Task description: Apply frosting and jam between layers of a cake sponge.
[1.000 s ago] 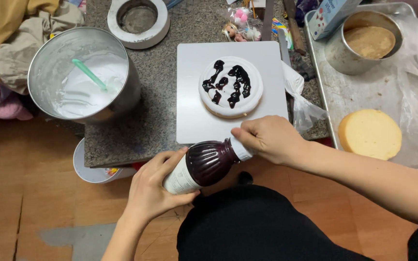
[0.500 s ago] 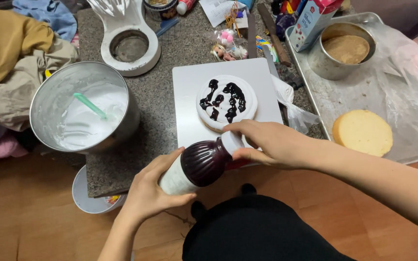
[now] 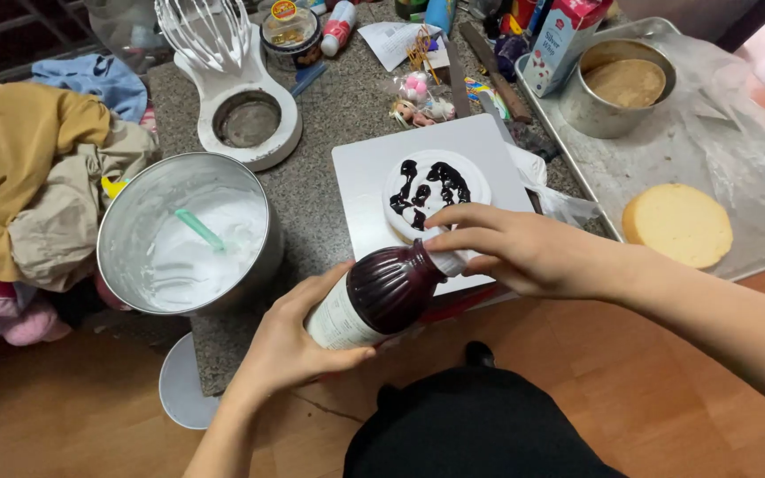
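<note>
My left hand (image 3: 289,341) grips the lower body of a squeeze bottle of dark purple sauce (image 3: 374,296), tilted with its neck toward the cake. My right hand (image 3: 515,248) is closed on the bottle's white cap end, just in front of the white square board (image 3: 360,190). On that board lies a round cream-covered cake layer (image 3: 436,190) with dark sauce squiggles on top. The cap itself is mostly hidden under my fingers.
A steel bowl of white cream with a green spatula (image 3: 183,235) stands left. A mixer stand with a whisk (image 3: 223,80) is behind it. A metal tray (image 3: 657,159) at right holds a plain sponge layer (image 3: 676,223) and a cake tin (image 3: 622,84). Clothes (image 3: 37,177) pile far left.
The view has shifted, so the table now sits lower in frame. Both hands stay on the bottle; the right hand has worked around the cap end.
</note>
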